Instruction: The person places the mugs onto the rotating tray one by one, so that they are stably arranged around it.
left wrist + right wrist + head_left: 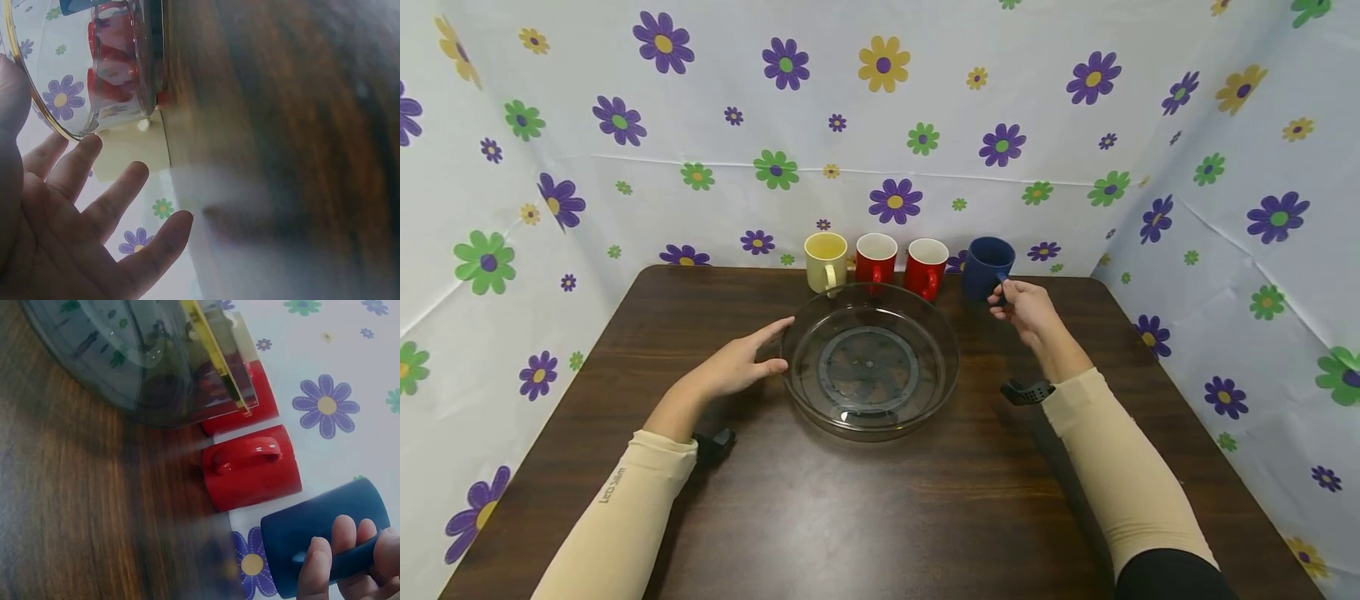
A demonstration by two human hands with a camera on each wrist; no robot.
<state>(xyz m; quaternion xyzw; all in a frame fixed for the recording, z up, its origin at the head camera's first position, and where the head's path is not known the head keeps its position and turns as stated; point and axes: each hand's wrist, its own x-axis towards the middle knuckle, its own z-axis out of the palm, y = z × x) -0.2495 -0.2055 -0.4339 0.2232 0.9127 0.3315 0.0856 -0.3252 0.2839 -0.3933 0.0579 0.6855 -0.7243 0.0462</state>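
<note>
In the head view, a large clear glass bowl (868, 421) stands in the middle of the table. My left hand (735, 364) is at its left side, fingers spread and thumb and forefinger at the rim. My right hand (1028, 312) holds the handle of a dark blue mug (981, 271) at the back right. In the right wrist view, fingers curl round that handle, and patterned cloth shows below the blue mug's base (275, 556), so it appears raised off the table.
A yellow mug (820, 268), a red mug (868, 262) and another red mug (917, 271) stand in a row behind the bowl. Flowered cloth (880, 117) hangs round the back and sides of the dark wooden table (850, 517).
</note>
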